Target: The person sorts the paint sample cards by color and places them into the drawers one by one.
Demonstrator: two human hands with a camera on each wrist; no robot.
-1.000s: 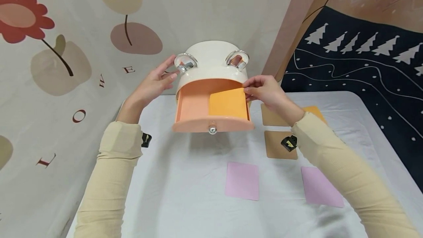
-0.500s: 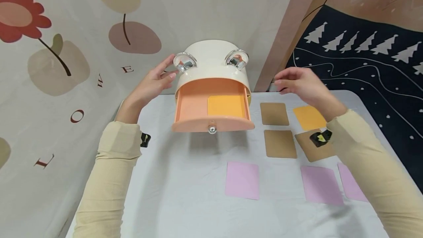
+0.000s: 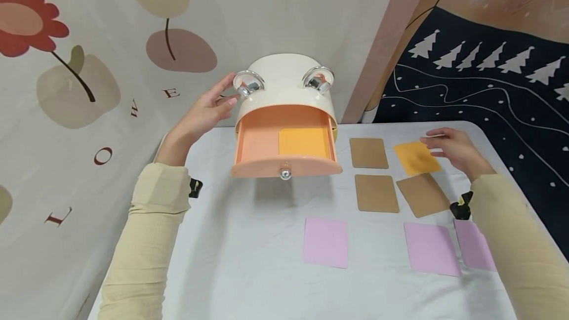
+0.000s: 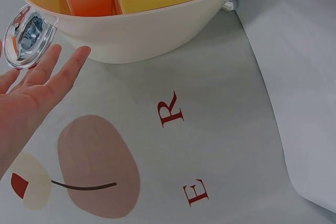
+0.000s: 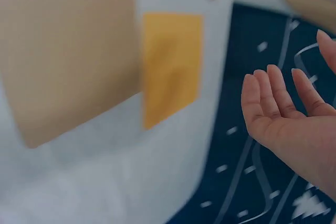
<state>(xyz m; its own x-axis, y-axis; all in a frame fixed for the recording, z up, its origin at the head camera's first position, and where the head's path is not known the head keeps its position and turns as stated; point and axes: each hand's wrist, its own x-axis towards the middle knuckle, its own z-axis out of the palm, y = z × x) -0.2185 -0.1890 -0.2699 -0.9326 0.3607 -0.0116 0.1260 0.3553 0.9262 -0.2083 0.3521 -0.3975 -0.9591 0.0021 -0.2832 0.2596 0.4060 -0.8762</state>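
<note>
A white rounded box with two shiny frog-like eyes [image 3: 284, 75] stands at the back of the table, its peach drawer [image 3: 258, 144] pulled out. In the drawer's right part lies an orange card [image 3: 304, 142]. My left hand [image 3: 202, 115] is at the box's left side, fingers extended near the left eye; in the left wrist view the fingers [image 4: 47, 80] reach up beside that eye. At the right, my right hand [image 3: 455, 149] hovers by another orange card [image 3: 417, 158], fingers loosely bent. It holds nothing, as the right wrist view of the hand [image 5: 294, 114] also shows.
Brown cards [image 3: 369, 153] lie right of the box, one [image 3: 424, 195] turned askew beside the orange card. Nearer the front are pink cards [image 3: 325, 242], one [image 3: 474, 245] partly behind the right sleeve. A printed cloth wall [image 3: 266, 9] stands right behind the box.
My right hand let go of the orange card, which now lies flat in the drawer, and moved right and down to the other orange card. My left hand stayed at the box.
</note>
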